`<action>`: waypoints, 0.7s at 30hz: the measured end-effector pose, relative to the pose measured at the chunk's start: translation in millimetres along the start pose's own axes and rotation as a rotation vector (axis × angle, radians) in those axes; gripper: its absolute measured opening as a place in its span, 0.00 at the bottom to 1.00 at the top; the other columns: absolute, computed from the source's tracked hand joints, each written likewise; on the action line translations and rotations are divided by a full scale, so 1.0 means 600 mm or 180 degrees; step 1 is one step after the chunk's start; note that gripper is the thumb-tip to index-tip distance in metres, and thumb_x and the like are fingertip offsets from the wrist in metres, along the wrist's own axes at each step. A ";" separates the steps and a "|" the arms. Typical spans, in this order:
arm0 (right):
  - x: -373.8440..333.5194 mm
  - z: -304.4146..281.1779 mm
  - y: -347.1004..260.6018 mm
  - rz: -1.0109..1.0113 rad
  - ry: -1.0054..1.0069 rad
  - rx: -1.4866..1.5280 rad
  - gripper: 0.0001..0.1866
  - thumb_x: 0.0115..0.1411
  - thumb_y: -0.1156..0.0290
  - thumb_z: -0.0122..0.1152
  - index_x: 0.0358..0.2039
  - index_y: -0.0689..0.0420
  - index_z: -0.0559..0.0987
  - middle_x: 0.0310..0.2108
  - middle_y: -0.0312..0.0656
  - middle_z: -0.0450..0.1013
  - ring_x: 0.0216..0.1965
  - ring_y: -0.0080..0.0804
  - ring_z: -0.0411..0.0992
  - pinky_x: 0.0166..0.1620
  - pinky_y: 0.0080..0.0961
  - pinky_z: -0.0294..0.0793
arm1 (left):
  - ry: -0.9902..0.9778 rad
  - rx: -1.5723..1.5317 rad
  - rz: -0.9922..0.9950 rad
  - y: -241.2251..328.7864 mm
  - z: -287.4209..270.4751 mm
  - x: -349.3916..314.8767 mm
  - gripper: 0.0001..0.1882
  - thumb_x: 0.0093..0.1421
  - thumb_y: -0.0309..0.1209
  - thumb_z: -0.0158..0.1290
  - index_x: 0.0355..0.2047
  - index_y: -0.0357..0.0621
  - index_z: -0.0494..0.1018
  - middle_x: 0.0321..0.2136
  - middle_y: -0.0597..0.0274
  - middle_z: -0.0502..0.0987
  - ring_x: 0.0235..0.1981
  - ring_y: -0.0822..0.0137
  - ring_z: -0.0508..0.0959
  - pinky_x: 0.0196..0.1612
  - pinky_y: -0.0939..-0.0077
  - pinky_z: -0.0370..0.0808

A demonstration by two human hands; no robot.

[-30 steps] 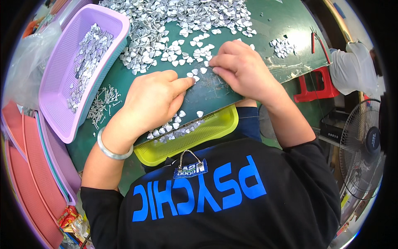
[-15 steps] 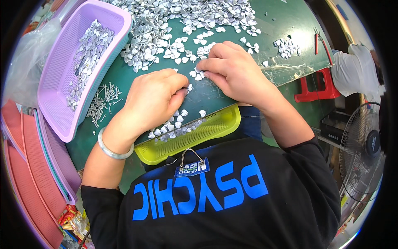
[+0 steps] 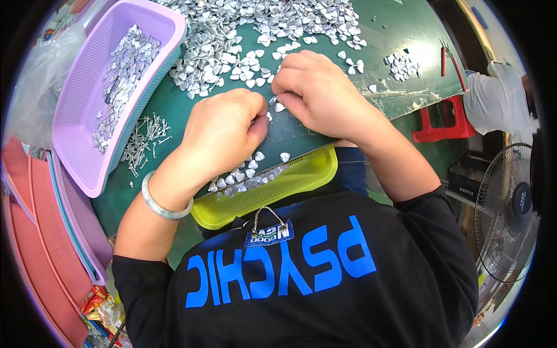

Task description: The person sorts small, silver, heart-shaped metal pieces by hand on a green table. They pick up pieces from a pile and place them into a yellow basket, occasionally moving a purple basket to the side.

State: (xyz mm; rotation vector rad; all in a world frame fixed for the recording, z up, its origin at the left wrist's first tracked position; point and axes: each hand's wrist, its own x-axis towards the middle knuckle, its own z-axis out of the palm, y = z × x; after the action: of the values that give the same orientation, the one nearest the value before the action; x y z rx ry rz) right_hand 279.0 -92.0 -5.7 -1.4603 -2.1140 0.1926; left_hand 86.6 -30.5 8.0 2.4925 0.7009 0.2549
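Note:
My left hand [image 3: 226, 124] is closed in a pinch, with the edge of a small silvery heart-shaped piece [image 3: 268, 116] showing at its fingertips. To its right, my right hand [image 3: 319, 90] has its thumb and fingers closed together low over the table. Whatever they hold is hidden. Just beneath those fingertips lie one or two heart-shaped pieces [image 3: 279, 107]. A large heap of the same pieces [image 3: 214, 46] spreads beyond both hands. Several more hearts [image 3: 250, 165] lie at the table's near edge, beside my left wrist, above a yellow-green basket [image 3: 313, 174].
A purple basket [image 3: 72, 139] of hearts stands at the left, beside a pile of thin metal pins [image 3: 142, 142]. Far right are a small heart pile [image 3: 402, 68] and red-handled pliers [image 3: 444, 61]. A red stool [image 3: 444, 124] and fan [image 3: 505, 203] stand beyond the table.
My right hand has shifted slightly left and away from me. Fewer hearts show under its fingertips. My left hand has moved slightly right, still pinching.

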 end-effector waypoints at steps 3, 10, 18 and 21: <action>-0.003 0.001 0.008 0.0032 0.0160 0.0037 0.04 0.50 0.76 0.62 0.29 0.58 0.76 0.28 0.40 0.69 0.35 0.42 0.68 0.39 0.34 0.69 | 0.0119 0.0127 -0.0093 -0.005 -0.001 0.001 0.04 0.53 0.30 0.55 0.26 0.44 0.74 0.26 0.57 0.76 0.29 0.53 0.78 0.32 0.61 0.74; -0.011 0.007 0.011 0.0005 0.0231 0.0026 0.04 0.50 0.77 0.62 0.28 0.58 0.76 0.28 0.39 0.69 0.35 0.40 0.69 0.37 0.33 0.70 | 0.0489 0.0054 0.0237 -0.015 0.008 0.002 0.04 0.51 0.26 0.59 0.27 0.43 0.74 0.19 0.60 0.70 0.17 0.63 0.70 0.22 0.69 0.66; -0.022 -0.014 0.011 -0.0056 -0.0036 0.0126 0.06 0.50 0.77 0.63 0.30 0.58 0.80 0.30 0.39 0.70 0.36 0.40 0.70 0.38 0.31 0.71 | 0.0641 -0.0107 0.0012 -0.021 -0.001 -0.002 0.07 0.52 0.23 0.56 0.33 0.42 0.76 0.14 0.64 0.65 0.14 0.72 0.64 0.20 0.74 0.63; -0.023 -0.017 0.001 -0.0031 0.0019 0.0217 0.06 0.49 0.76 0.64 0.29 0.58 0.80 0.30 0.39 0.70 0.36 0.39 0.70 0.38 0.31 0.71 | 0.0385 0.0016 -0.0276 -0.024 -0.012 -0.003 0.08 0.54 0.28 0.54 0.35 0.46 0.76 0.30 0.57 0.78 0.29 0.55 0.79 0.33 0.64 0.75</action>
State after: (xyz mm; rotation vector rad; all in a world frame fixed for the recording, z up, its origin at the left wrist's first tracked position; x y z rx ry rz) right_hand 288.2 -106.2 -2.2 -1.4093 -2.0889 0.2540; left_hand 76.8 -17.7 6.2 2.4601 0.8577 0.3747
